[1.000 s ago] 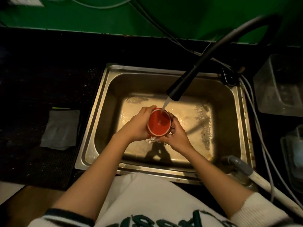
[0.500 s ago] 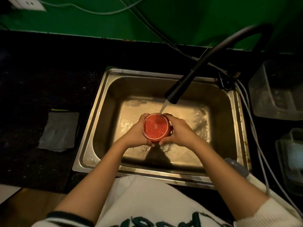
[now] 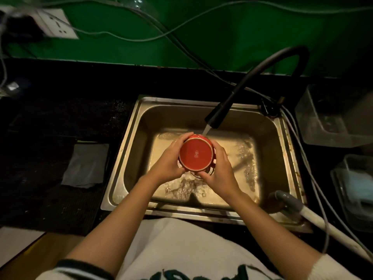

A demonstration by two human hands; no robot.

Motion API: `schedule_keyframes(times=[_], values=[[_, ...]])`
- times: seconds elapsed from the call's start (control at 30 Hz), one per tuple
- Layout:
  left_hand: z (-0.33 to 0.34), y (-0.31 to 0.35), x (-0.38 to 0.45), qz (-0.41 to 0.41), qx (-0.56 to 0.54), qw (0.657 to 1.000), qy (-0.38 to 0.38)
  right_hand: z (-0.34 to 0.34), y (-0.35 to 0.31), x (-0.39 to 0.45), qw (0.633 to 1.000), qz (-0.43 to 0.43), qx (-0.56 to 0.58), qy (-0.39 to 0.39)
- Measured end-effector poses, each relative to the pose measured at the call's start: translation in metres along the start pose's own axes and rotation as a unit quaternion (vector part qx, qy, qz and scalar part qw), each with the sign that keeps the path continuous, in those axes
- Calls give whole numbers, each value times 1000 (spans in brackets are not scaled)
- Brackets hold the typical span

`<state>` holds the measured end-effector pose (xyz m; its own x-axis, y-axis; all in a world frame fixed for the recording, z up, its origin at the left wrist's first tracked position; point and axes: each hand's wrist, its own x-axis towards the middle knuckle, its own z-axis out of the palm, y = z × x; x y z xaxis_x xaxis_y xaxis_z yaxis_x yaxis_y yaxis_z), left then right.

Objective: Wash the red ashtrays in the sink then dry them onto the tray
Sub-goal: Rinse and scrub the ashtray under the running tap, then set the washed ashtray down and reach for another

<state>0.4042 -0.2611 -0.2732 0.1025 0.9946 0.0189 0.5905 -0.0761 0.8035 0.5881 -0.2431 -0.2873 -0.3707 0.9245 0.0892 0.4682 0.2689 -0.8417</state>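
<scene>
While water runs from the black faucet (image 3: 217, 116) at one o'clock, a red ashtray (image 3: 195, 155) sits over the middle of the steel sink (image 3: 129, 138), held above the wet basin floor with its flat underside turned up toward the camera. The left hand (image 3: 168, 161) curls round its nine o'clock side, fingers wrapped over the far rim, and the right hand (image 3: 219, 167) clasps its three o'clock side, thumb tucked under the near edge. Both hands are clamped on the ashtray. The stream meets the ashtray's far edge at twelve o'clock.

On the dark counter (image 3: 50, 122) at nine o'clock of the sink lies a grey cloth (image 3: 85, 165), flat and just beside the sink's rim. At three o'clock, well apart from the hands, stand clear plastic containers (image 3: 333, 118). A grey hose (image 3: 290, 201) rests on the sink's rim at four o'clock. Cables (image 3: 141, 37) trail across the green wall (image 3: 222, 33) at twelve o'clock, near a white socket (image 3: 55, 23) at eleven.
</scene>
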Motion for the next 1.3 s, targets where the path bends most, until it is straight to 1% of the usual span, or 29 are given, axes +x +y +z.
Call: schedule_keyframes(times=[0.1,0.2,0.3,0.37,0.43,0.5,0.6,0.67,0.7,0.77,0.83,0.87,0.97,1.03,1.1,1.13,1.2,1.23,1.3], values=[[-23,11,1,43,48,998,-12,2,-11,1,999,-16,16,29],[-42,18,2,53,85,995,-24,1,-24,6,999,-29,31,30],[-57,19,-4,31,93,994,-48,0,-35,6,997,-13,74,-5],[-70,22,-10,6,79,995,-66,-3,-44,4,989,20,136,-48],[-88,24,-19,-25,7,997,-77,-4,-53,4,970,67,214,-96],[-103,23,-30,-31,-60,996,-64,-1,-62,5,943,106,287,-133],[-115,18,-46,-31,-162,985,-39,12,-81,14,888,153,396,-177],[-116,11,-54,-49,-244,969,-2,27,-97,23,855,167,445,-209],[-118,4,-56,-64,-272,959,31,36,-104,29,845,169,456,-221],[-126,-14,-54,-93,-318,939,88,57,-116,42,838,178,460,-231],[-142,-36,-51,-120,-336,927,117,77,-123,57,847,199,437,-230],[-153,-49,-49,-136,-335,923,130,87,-125,65,859,209,410,-225],[-196,-89,-38,-190,-291,923,167,115,-128,94,920,211,278,-176],[-229,-121,-28,-217,-207,938,172,131,-130,114,955,202,171,-131],[-262,-153,-15,-244,-84,951,173,146,-132,134,973,190,85,-94],[-277,-169,-9,-257,-19,951,170,152,-133,144,979,183,49,-80],[-301,-194,2,-271,94,949,132,161,-138,160,984,168,-13,-64],[-312,-206,7,-272,140,946,110,164,-141,167,984,166,-33,-60],[-330,-228,15,-280,197,936,79,170,-148,179,983,163,-68,-57]])
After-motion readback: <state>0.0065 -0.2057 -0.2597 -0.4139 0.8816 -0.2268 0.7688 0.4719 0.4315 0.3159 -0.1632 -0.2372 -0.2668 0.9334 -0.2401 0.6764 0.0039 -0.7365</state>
